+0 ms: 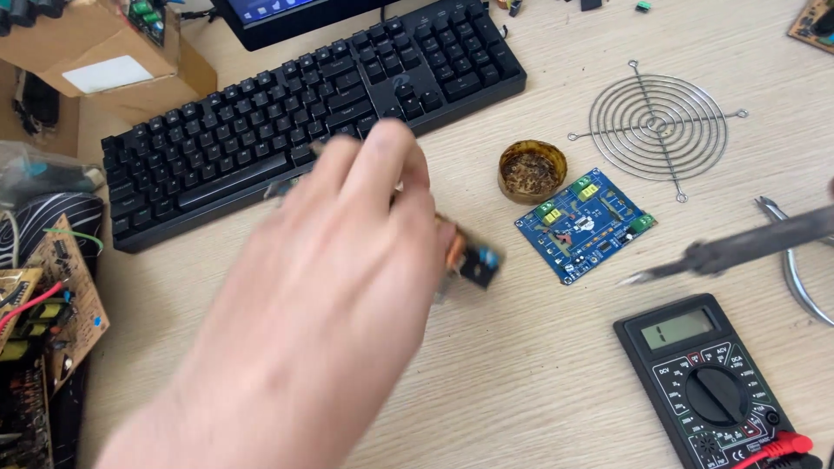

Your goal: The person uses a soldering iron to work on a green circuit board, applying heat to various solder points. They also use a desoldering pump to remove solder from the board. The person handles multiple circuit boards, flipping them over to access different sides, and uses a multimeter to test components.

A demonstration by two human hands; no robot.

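A blurred left hand [339,287] is seen stretched across the middle of the light wooden desk [521,382], its fingers curled together around a small electronic part [469,258] with an orange-copper body and a black end marked by a blue spot. The part is held just above the desk, in front of the long black computer keyboard [313,113] and to the left of a small square blue circuit board [584,226] with green and yellow terminal blocks. Whether the part is pinched tightly cannot be told, because of the motion blur.

At the right edge, a dark soldering iron [738,249] is held slanting down to the left, its metal tip just beside the blue board and above a black digital multimeter [708,386] with a grey display and a round dial. The right hand itself lies outside the picture, so the state of its fingers cannot be told.

Behind the blue board, a round amber tin of brown brass-wool tip cleaner [532,171] is set, and further right a round silver wire fan grille [658,127] lies flat. A curved metal tool [795,269] is partly seen near the right edge. At the left edge, several brown circuit boards [52,304] with red and green wires are piled, and a cardboard box [95,52] stands in the far left corner beside a dark monitor base [287,17].
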